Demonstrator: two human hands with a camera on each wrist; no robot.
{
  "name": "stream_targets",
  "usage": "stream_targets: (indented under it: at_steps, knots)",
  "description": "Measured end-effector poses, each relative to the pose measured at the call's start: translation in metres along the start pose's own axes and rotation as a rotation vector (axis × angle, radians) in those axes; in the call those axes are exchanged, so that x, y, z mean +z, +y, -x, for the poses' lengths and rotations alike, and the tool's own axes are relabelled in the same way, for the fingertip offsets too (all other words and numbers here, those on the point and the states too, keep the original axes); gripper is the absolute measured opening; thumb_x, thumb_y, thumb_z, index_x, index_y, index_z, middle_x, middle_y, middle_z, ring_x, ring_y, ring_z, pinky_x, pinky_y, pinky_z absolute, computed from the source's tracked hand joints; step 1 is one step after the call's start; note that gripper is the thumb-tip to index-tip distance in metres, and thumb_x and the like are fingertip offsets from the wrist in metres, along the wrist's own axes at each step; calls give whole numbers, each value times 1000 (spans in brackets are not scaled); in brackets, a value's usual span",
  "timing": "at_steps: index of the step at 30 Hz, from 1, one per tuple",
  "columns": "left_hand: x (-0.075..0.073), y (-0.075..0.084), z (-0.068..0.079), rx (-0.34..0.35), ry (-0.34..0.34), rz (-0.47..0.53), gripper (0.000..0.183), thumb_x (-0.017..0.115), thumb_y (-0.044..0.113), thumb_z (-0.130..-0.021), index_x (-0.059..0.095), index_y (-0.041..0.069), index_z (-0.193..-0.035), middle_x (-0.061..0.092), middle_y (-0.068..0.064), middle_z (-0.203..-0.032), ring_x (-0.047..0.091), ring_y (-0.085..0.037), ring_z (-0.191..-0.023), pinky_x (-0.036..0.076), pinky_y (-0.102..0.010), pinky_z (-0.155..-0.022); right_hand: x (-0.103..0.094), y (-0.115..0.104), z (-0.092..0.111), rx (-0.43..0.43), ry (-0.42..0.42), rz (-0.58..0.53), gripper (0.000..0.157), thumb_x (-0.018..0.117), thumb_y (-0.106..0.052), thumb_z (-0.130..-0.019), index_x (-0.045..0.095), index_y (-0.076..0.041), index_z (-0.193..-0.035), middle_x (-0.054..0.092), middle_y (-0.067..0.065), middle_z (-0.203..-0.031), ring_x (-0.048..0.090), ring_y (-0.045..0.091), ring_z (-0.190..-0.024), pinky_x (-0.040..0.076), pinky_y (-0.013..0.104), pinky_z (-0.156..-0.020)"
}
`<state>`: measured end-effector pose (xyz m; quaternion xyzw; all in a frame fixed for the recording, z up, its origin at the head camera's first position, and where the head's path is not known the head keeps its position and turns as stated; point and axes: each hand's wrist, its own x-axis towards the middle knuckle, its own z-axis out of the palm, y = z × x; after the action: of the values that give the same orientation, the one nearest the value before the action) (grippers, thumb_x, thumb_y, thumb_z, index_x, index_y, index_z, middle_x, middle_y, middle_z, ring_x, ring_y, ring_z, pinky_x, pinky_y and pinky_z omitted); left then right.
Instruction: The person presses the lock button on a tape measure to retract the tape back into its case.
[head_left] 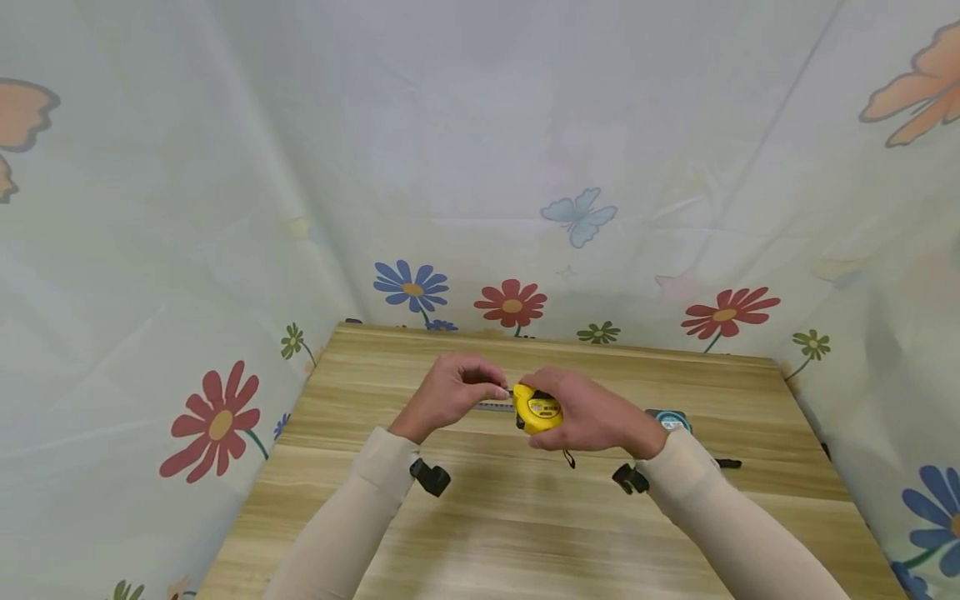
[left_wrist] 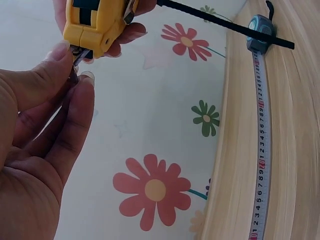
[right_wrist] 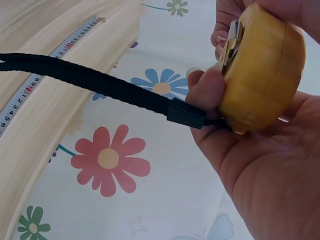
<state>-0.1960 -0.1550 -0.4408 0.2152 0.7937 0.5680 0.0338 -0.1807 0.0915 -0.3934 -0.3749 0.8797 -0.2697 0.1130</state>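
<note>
Yellow tape [head_left: 538,410] is in the right hand [head_left: 588,412], held up over the desk [head_left: 540,517], its fingers wrapped round the case. The case is a rounded block that looks like smooth plastic, with a black inset and a printed label on its face. The left hand [head_left: 453,392] pinches the small metal tip [left_wrist: 80,54] at the case's mouth between thumb and fingers, the two hands close together. A bent, shiny metal clip [right_wrist: 231,45] sits on the case's side, and a braided black strap [right_wrist: 100,82] hangs from it by the right hand. Beyond the hands, a thin flat blade [left_wrist: 261,145] with black and red figures lies along the desk, drawn from a grey tape [head_left: 670,419] just past the right wrist. The desk has pale, streaky wood grain. Behind the hands hangs a creased white sheet [head_left: 480,167] printed with rounded-petalled flowers and butterflies.
</note>
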Motion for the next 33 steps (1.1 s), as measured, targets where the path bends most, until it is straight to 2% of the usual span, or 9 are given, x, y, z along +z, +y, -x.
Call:
stream_targets:
  at_steps: [4, 9, 16, 23, 27, 33]
  knots:
    - [-1, -2, 2, -12, 8, 14, 9, 80, 18, -93, 81, 16, -101, 79, -4, -101, 73, -18, -89, 63, -33, -84, 1, -2, 1, 18, 5, -16, 63, 86, -27, -83, 61, -12, -138, 57, 2, -128, 57, 13, -98, 55, 24, -84]
    - [-2, -2, 3, -31, 25, 31, 13, 80, 21, -93, 81, 14, -104, 79, -3, -103, 74, -17, -90, 64, -39, -86, 3, -2, 1, 33, 38, -27, 64, 87, -28, -82, 61, -14, -138, 58, -1, -128, 58, 14, -99, 55, 25, -85]
    - [-3, -3, 5, -39, 33, 47, 15, 79, 22, -94, 81, 14, -107, 80, -3, -105, 74, -17, -93, 63, -32, -84, 11, -2, -2, 19, 105, -21, 65, 88, -30, -80, 63, -12, -138, 61, 0, -127, 58, 14, -101, 56, 25, -85]
    - [-9, -4, 10, 3, -15, 60, 16, 75, 15, -97, 80, 10, -111, 80, -8, -109, 76, -21, -95, 64, -36, -87, 21, -5, -6, 15, 127, -42, 65, 90, -30, -79, 64, -13, -136, 63, 0, -122, 58, 14, -98, 55, 25, -83]
    - [-11, -6, 14, 13, -59, 67, 17, 74, 12, -97, 80, 10, -113, 79, -10, -111, 76, -24, -98, 63, -33, -88, 28, -5, -6, 19, 137, -54, 64, 91, -30, -77, 66, -14, -134, 62, -2, -119, 58, 13, -96, 55, 25, -82]
    - [-14, -10, 21, -15, -129, 47, 17, 71, 17, -100, 79, 8, -112, 79, -10, -108, 75, -21, -95, 63, -38, -91, 45, -10, -2, 45, 124, -79, 66, 92, -35, -76, 67, -14, -133, 62, -5, -113, 58, 12, -93, 55, 23, -79]
